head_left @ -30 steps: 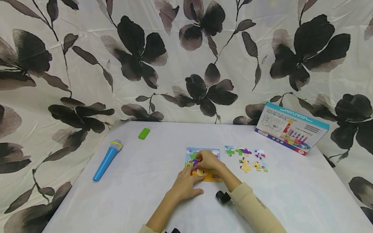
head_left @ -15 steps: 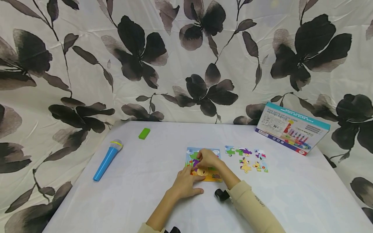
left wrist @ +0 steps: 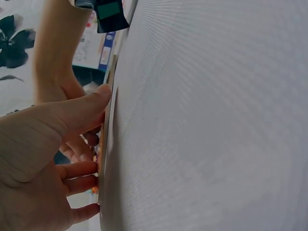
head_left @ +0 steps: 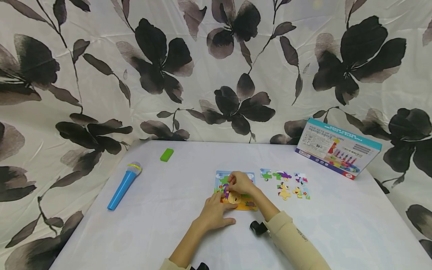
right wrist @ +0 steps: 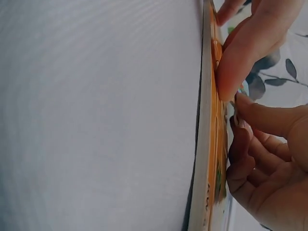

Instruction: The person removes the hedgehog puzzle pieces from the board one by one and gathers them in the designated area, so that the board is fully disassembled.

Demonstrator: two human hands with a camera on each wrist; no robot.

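While close together, fingers at puzzle

The puzzle board is partly lost beneath the left hand and right hand! Just a sliver of puzzle piece in that right pinch, its face hidden! Fine print on the toy box, too tiny! Right sleeve cut off below!

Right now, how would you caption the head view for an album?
Left hand touching a colorful puzzle board, right hand working over it, loose pieces alongside, blue microphone far left.
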